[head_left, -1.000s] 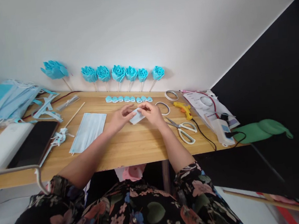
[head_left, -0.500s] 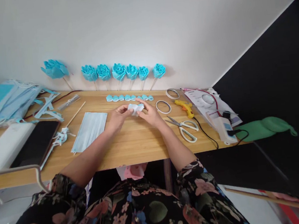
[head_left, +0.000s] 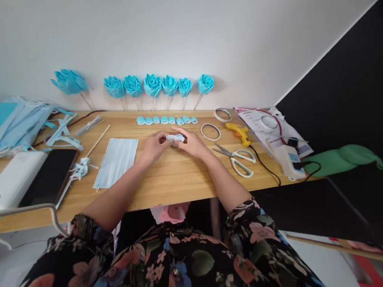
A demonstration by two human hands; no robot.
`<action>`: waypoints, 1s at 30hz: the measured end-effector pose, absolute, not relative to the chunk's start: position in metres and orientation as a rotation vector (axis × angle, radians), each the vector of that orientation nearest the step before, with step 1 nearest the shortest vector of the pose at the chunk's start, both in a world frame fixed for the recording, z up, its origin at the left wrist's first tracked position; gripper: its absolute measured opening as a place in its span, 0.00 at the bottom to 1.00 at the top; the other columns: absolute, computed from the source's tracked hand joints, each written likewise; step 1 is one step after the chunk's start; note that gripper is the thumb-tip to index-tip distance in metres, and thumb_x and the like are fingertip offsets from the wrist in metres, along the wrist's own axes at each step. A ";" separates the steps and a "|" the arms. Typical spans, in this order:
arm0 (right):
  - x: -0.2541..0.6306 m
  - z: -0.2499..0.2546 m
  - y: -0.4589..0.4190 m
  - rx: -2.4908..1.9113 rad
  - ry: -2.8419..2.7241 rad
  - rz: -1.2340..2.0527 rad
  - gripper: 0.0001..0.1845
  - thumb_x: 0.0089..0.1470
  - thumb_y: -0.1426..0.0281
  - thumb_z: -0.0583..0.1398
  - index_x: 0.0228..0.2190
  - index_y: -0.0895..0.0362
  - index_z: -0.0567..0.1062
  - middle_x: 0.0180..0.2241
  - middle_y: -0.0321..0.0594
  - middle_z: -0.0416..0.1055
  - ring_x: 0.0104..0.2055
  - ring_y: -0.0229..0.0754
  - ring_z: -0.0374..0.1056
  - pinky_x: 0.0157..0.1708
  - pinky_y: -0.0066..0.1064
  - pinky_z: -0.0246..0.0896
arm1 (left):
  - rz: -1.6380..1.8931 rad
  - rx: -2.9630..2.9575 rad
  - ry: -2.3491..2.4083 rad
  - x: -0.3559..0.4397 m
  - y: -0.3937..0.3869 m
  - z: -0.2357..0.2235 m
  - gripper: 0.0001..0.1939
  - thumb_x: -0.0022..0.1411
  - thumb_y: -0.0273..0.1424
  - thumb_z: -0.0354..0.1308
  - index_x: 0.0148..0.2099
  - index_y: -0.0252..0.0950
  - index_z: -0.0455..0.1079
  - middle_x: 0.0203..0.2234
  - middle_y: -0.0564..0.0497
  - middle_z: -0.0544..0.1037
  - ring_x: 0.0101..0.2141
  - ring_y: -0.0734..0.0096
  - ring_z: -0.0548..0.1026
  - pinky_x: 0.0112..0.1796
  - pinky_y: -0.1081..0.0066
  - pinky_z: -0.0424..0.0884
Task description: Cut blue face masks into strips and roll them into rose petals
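Between both hands, above the middle of the table, is a small folded piece of pale blue mask fabric [head_left: 175, 138]. My left hand [head_left: 156, 146] pinches its left end, thumb against fingers. On the other end, my right hand [head_left: 191, 142] grips it with the thumb below and fingers above. Just behind the hands runs a row of several small folded blue petals [head_left: 164, 120]. A flat light blue face mask [head_left: 116, 162] lies left of my left hand. Right of my right hand are a ring of tape [head_left: 209, 124] and scissors [head_left: 235, 156] with white handles, blades apart.
Several blue fabric roses [head_left: 153, 85] on sticks lean on the wall. A yellow glue gun [head_left: 241, 134], a second tape roll [head_left: 222, 109] and a white power strip [head_left: 289, 163] are at right. A mask stack [head_left: 7, 121], power bank [head_left: 10, 180] and phone [head_left: 49, 179] occupy the left.
The fabric piece has gone from a flat, wider sheet to a narrow folded strip between my fingers. Both hands stay close together. The view has tilted slightly.
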State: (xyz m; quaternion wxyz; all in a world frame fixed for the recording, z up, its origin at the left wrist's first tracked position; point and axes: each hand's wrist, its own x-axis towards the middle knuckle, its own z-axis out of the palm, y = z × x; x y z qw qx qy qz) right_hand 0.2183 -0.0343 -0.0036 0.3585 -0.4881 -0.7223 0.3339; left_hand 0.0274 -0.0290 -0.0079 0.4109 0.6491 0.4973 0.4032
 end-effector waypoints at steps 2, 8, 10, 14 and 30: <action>0.218 -0.004 -0.034 -1.259 -1.792 0.887 0.27 0.51 0.69 0.62 0.54 0.54 0.78 0.44 0.40 0.80 0.38 0.42 0.73 0.44 0.35 0.69 | 1.033 1.603 1.202 0.027 -0.029 -0.009 0.07 0.58 0.35 0.62 0.32 0.37 0.71 0.26 0.54 0.75 0.30 0.68 0.72 0.34 0.69 0.66; 0.218 -0.009 -0.030 -1.132 -1.579 1.136 0.22 0.49 0.64 0.64 0.46 0.57 0.81 0.37 0.38 0.80 0.37 0.43 0.73 0.39 0.34 0.70 | 1.117 1.484 1.046 0.027 -0.034 -0.007 0.12 0.63 0.42 0.60 0.37 0.38 0.70 0.27 0.53 0.77 0.30 0.66 0.75 0.32 0.69 0.69; 0.217 -0.011 -0.029 -1.117 -1.522 1.190 0.21 0.47 0.63 0.65 0.44 0.57 0.81 0.35 0.37 0.80 0.36 0.43 0.73 0.38 0.34 0.70 | 1.126 1.482 1.063 0.027 -0.036 -0.005 0.12 0.63 0.42 0.60 0.39 0.39 0.71 0.29 0.52 0.79 0.32 0.64 0.77 0.33 0.68 0.70; 0.214 -0.012 -0.029 -1.112 -1.424 1.248 0.24 0.44 0.61 0.68 0.44 0.57 0.81 0.36 0.37 0.81 0.38 0.44 0.75 0.40 0.35 0.71 | 1.134 1.433 1.020 0.028 -0.037 -0.001 0.16 0.62 0.44 0.63 0.44 0.38 0.71 0.33 0.49 0.82 0.37 0.61 0.80 0.36 0.67 0.73; 0.213 -0.004 -0.033 -1.220 -1.641 0.840 0.15 0.52 0.63 0.63 0.41 0.57 0.80 0.40 0.41 0.81 0.41 0.44 0.74 0.47 0.36 0.70 | 1.164 1.554 1.077 0.025 -0.030 -0.007 0.13 0.57 0.42 0.64 0.35 0.38 0.73 0.30 0.51 0.78 0.34 0.65 0.75 0.39 0.67 0.70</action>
